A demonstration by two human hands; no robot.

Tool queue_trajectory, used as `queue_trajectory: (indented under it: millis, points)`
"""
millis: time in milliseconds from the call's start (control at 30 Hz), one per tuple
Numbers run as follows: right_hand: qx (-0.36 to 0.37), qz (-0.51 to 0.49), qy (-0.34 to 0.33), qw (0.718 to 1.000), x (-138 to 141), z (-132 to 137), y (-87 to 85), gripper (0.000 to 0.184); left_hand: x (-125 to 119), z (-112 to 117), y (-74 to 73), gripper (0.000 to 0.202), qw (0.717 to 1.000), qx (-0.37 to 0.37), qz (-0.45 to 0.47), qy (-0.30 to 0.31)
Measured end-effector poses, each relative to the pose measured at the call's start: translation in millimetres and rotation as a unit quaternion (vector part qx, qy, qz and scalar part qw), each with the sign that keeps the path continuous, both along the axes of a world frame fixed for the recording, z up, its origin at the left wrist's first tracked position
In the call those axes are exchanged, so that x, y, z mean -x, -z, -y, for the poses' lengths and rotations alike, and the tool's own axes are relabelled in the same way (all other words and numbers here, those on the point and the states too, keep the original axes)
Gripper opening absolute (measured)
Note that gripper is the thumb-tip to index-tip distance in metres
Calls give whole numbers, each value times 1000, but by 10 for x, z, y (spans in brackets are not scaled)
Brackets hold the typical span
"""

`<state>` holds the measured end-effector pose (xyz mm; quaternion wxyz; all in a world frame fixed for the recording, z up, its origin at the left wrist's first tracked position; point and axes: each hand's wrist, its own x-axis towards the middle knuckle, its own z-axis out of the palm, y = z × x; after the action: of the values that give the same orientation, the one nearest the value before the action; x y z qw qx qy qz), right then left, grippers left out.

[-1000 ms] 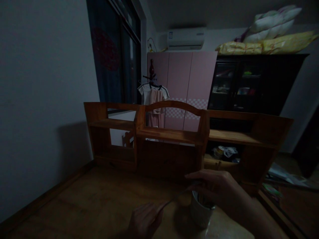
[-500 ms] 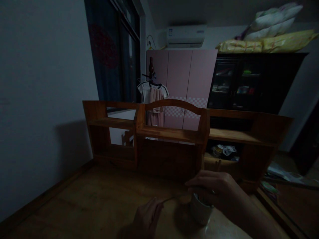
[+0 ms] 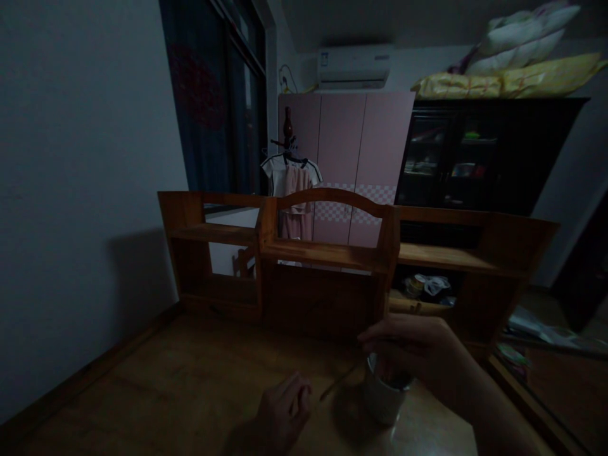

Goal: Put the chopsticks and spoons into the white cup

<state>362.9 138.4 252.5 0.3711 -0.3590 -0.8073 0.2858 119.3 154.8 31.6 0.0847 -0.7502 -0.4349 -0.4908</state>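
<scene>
A light-coloured cup (image 3: 386, 399) stands on the wooden desk (image 3: 190, 373), its dark contents too dim to make out. Just above its rim is my right hand (image 3: 413, 345), fingers pinched together. A thin brown stick-like strip (image 3: 338, 382) slants down and left from those fingertips, beside the cup. My left hand (image 3: 284, 408) is to the left of the strip and apart from it. Its fingers are curled in towards the thumb, and nothing shows between them.
A wooden shelf unit (image 3: 327, 253) runs along the desk's back edge. A white wall (image 3: 85, 190) borders the left side. Behind are a pink wardrobe (image 3: 339, 139), hanging clothes (image 3: 294, 183) and a dark cabinet (image 3: 517, 158). The light is dim.
My left hand has let go of the strip's end. The strip now points down and left from my right fingertips. My right hand has shifted slightly right and up.
</scene>
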Motion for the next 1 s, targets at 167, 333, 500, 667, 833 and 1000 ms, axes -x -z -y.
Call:
queue_trajectory:
  millis: [167,333,500,667,833,1000]
  points:
    - [59,-134,80,986,-97,32,-107,20,28,-1,-42,21,996,82,2,46]
    - [-4,-230,200,952,-274,-43,-117,23,42,-8,-25,20,986,154,19,59]
    - [-91,-265,276,919,-361,-84,-146,25,55,-14,25,19,991,132,-5,38]
    - [-191,-214,337,897,-314,-15,-189,13,85,22,-46,22,986,143,-51,70]
    - [-164,-161,289,929,-404,50,-203,33,44,56,-115,32,991,102,-50,69]
    - [-146,-38,232,961,-574,92,-169,34,26,75,-113,24,991,116,-33,53]
